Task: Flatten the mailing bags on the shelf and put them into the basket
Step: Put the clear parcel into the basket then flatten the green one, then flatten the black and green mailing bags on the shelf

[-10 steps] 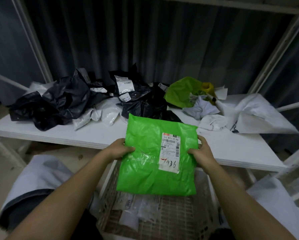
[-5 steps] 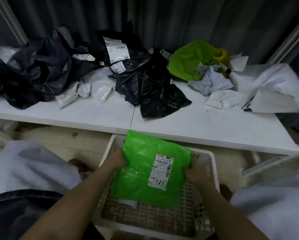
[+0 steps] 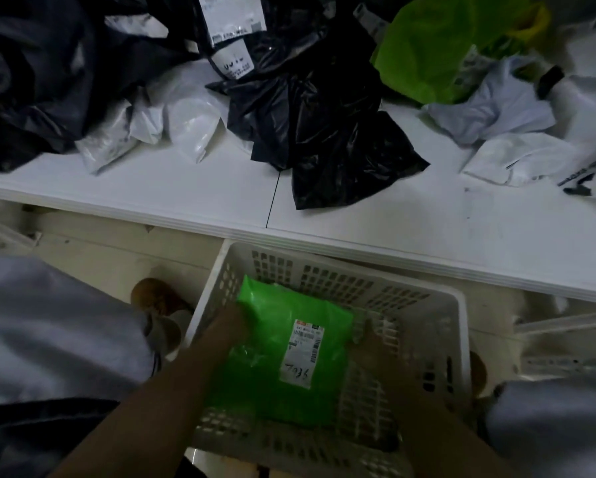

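With the green mailing bag low inside the basket, my left hand grips its edge; my right hand is too dim to judge. Next, I'd release it and reach for the crumpled black bag on the shelf

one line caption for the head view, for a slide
Both hands lower a flattened green mailing bag into the white basket below the shelf.

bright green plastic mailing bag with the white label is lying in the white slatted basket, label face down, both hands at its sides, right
Not quite: the head view shows the bright green plastic mailing bag label up in the white slatted basket, left hand and right hand at its sides.
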### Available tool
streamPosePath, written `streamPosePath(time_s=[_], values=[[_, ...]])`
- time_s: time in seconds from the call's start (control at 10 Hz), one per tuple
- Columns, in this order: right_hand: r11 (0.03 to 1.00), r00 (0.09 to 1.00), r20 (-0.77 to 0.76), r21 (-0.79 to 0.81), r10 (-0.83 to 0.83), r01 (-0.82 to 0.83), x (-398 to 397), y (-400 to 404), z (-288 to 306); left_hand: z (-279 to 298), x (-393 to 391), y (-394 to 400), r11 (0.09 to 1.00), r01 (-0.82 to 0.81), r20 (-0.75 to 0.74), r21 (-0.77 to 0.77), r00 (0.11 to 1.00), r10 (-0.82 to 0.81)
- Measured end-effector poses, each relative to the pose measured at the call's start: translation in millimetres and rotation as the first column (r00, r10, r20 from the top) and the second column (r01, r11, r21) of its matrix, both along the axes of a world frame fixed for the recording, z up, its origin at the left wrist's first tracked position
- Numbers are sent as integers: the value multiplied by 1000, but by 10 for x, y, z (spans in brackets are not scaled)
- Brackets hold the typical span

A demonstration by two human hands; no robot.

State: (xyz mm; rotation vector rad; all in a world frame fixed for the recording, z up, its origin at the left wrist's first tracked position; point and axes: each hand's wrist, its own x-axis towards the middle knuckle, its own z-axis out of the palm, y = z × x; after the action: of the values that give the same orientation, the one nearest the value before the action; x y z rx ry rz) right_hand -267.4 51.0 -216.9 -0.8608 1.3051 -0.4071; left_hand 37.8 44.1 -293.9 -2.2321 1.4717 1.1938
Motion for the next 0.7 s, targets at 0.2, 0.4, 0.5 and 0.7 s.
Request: streamPosePath(time_s=[0.2, 0.4, 0.5, 0.7], values=[[958, 913, -339, -92, 227, -272, 238, -179, 300, 852, -281, -81, 989, 67, -112, -130, 990, -82], [917, 867, -407, -145, 286, -371, 487, -369, 739, 1226, -367, -233, 970, 79, -68, -228, 993, -96], [863, 851, -450, -275, 273, -423, 602, -466, 1055, 1531, -410, -308, 946, 84, -74, -313, 991, -113], [741, 879, -462, -547, 119, -388, 834, -703, 1783, 2321, -493, -495, 805, -5, -84, -593, 995, -56]])
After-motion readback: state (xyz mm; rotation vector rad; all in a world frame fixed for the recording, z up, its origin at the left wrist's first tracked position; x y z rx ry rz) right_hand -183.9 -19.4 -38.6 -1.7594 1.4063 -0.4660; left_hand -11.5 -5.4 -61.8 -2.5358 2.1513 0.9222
